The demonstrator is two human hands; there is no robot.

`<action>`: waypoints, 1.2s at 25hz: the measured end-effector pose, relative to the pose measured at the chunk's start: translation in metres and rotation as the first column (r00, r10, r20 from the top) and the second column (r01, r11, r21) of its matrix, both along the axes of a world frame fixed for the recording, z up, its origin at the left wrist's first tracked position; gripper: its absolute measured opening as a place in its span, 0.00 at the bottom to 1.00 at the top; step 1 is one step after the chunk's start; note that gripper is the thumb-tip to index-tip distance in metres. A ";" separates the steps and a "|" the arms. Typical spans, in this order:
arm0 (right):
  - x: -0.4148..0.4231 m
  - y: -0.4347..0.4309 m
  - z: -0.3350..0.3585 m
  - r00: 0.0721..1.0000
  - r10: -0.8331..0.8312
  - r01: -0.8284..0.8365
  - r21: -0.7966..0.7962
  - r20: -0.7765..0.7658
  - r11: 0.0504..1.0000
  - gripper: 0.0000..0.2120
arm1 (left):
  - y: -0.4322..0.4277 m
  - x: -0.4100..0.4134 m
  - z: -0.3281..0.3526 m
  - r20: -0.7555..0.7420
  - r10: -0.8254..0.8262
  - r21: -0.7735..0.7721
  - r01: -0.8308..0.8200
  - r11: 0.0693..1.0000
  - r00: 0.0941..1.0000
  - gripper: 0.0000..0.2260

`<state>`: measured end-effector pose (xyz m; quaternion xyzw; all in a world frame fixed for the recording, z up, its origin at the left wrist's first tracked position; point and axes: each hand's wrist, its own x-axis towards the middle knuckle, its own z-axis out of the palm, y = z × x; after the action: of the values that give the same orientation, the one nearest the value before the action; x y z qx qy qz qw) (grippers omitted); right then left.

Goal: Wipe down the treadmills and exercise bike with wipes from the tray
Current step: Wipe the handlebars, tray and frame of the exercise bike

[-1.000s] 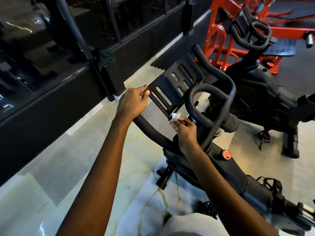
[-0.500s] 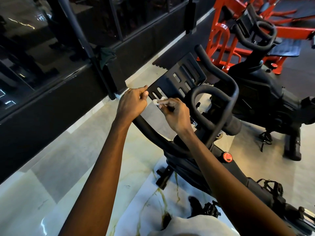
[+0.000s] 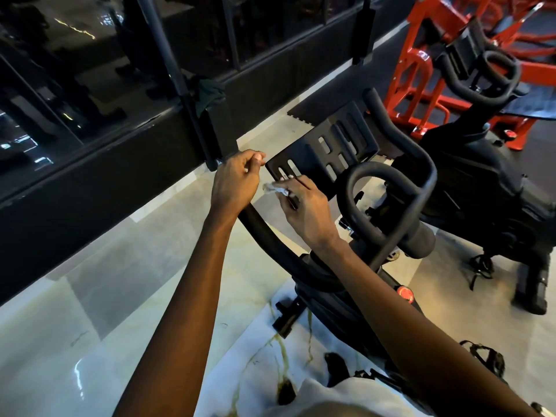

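at the near left corner of the slotted plate (image 3: 319, 152), the right hand (image 3: 307, 212) pinches a crumpled white wipe (image 3: 275, 188) against the edge. the plate's long axis runs up and right from that pinch, so the next stroke likely goes that way. just beside, the left hand (image 3: 234, 182) curls round the handlebar (image 3: 264, 236) end, probably steadying the exercise bike (image 3: 346, 308).

Left hand (image 3: 237, 179) grips handlebar (image 3: 270, 245), right hand (image 3: 307, 212) pinches wipe (image 3: 275, 188).

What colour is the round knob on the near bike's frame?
The knob is red; the head view shows it.
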<state>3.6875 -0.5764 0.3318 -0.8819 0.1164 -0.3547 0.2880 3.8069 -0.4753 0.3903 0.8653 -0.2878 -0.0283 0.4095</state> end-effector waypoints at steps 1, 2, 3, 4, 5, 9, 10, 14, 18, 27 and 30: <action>-0.010 -0.004 -0.003 1.000 0.014 -0.014 0.010 -0.010 1.000 0.11 | 0.000 0.000 -0.001 0.023 -0.005 0.019 0.004 1.000 1.000 0.14; -0.021 -0.008 -0.007 0.999 0.022 -0.021 0.032 -0.027 0.999 0.11 | 0.000 0.000 -0.002 0.064 -0.010 0.050 0.007 0.999 0.998 0.14; -0.032 -0.012 -0.010 0.998 0.029 -0.026 0.068 -0.047 0.997 0.12 | 0.000 -0.002 -0.003 0.113 -0.015 0.088 0.005 0.996 0.993 0.13; -0.039 -0.016 -0.010 0.997 0.043 -0.035 0.118 -0.069 0.992 0.12 | 0.000 -0.003 -0.004 0.158 -0.018 0.115 -0.001 0.993 0.987 0.12; -0.040 -0.019 -0.008 0.995 0.057 -0.042 0.170 -0.082 0.985 0.11 | 0.000 -0.004 -0.004 0.183 -0.013 0.127 -0.010 0.992 0.983 0.12; -0.004 -0.030 0.009 0.997 0.069 -0.056 0.315 -0.030 0.947 0.07 | 0.000 -0.005 0.001 0.156 0.000 0.126 -0.020 0.992 0.988 0.11; 0.008 -0.033 0.012 0.998 0.068 -0.058 0.321 -0.020 0.945 0.07 | 0.000 -0.006 0.002 0.154 -0.003 0.135 -0.018 0.991 0.988 0.11; 0.040 -0.041 0.019 0.996 0.086 -0.075 0.233 -0.036 0.970 0.08 | -0.002 -0.007 0.001 0.157 -0.001 0.152 -0.023 0.988 0.988 0.11; 0.032 -0.049 0.016 0.981 0.153 -0.139 0.119 -0.119 0.983 0.10 | -0.002 -0.004 -0.003 0.142 0.006 0.154 -0.028 0.988 0.990 0.12; 0.013 -0.076 0.021 0.918 0.283 -0.260 0.117 -0.279 0.958 0.08 | -0.006 -0.012 0.005 0.116 0.040 0.208 -0.064 0.976 0.992 0.16; 0.040 -0.068 0.029 0.962 0.255 -0.243 0.121 -0.100 0.963 0.08 | -0.008 -0.013 0.006 0.124 0.062 0.236 -0.090 0.968 0.990 0.15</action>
<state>3.7276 -0.6440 0.3605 -0.8917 0.0396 -0.2575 0.3701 3.7942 -0.4829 0.3966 0.9192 -0.2719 0.0032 0.2849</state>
